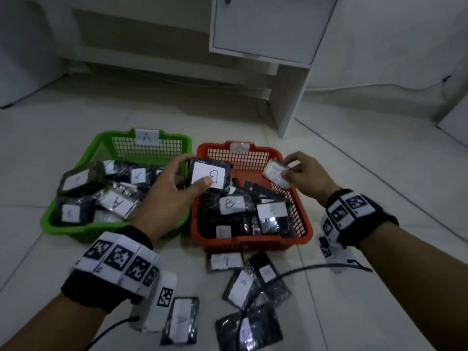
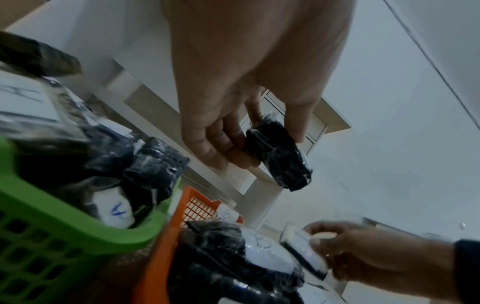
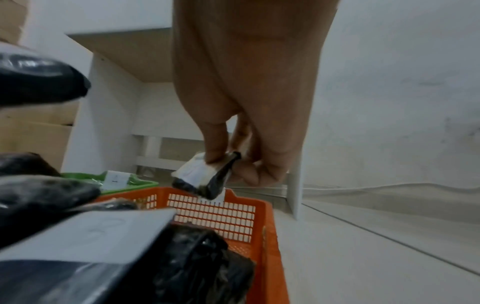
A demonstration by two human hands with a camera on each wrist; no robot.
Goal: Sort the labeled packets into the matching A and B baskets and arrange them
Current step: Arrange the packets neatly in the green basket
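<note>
Two packets are held at frame centre: the left hand (image 1: 168, 198) pinches a B packet (image 1: 209, 175) label-up, likely to read it, over the orange basket (image 1: 302, 234); the right hand (image 1: 304, 177) pinches a small packet (image 1: 276, 173) above its far rim. The green basket (image 1: 48, 224) sits left; unsorted packets (image 1: 240, 288) lie at the bottom.

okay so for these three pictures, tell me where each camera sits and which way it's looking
Head: worn on the head, looks forward and down at the green basket, orange basket and floor packets; both forearms show.
Left wrist: looks along the left hand pinching a B packet.
Right wrist: looks along the right hand pinching a small packet.
Shared: all three show the orange basket.
</note>
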